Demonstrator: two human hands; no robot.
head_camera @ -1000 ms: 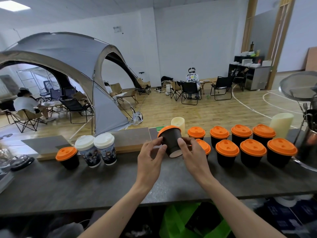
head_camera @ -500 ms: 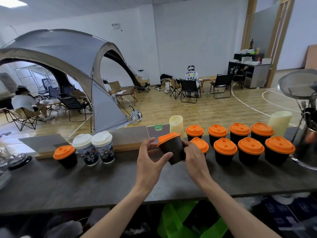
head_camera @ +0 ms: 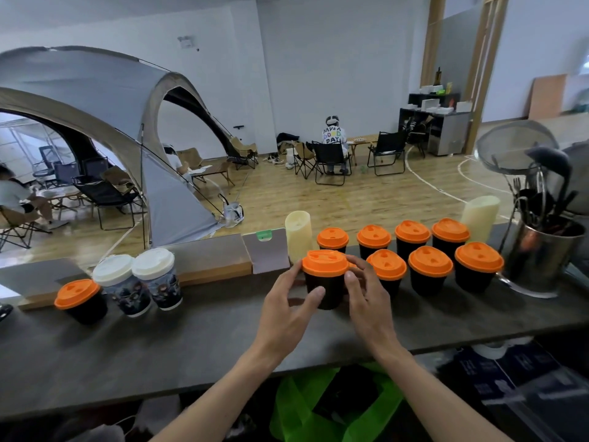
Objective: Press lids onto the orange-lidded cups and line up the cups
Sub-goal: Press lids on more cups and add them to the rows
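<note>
A long dark grey stone-look surface (head_camera: 159,339) runs across the view, with a grey dome tent (head_camera: 95,100) on the wooden floor behind it. At the right end stands a shiny steel utensil pot (head_camera: 541,260). Left of the pot, 7 black paper cups with orange lids (head_camera: 430,272) stand in 2 rows, flanked by 2 cream pillar candles (head_camera: 298,234). Far left sit 2 printed cups with white lids (head_camera: 140,282) and 1 lone orange-lidded black cup (head_camera: 81,298). Between the hands, at the left end of the front row, a black cup with an orange plastic lid (head_camera: 325,275) stands upright on the surface. The left hand (head_camera: 287,311) grasps its left wall, thumb on the front. The right hand (head_camera: 369,298) curls against its right side, fingertips by the lid's rim.
</note>
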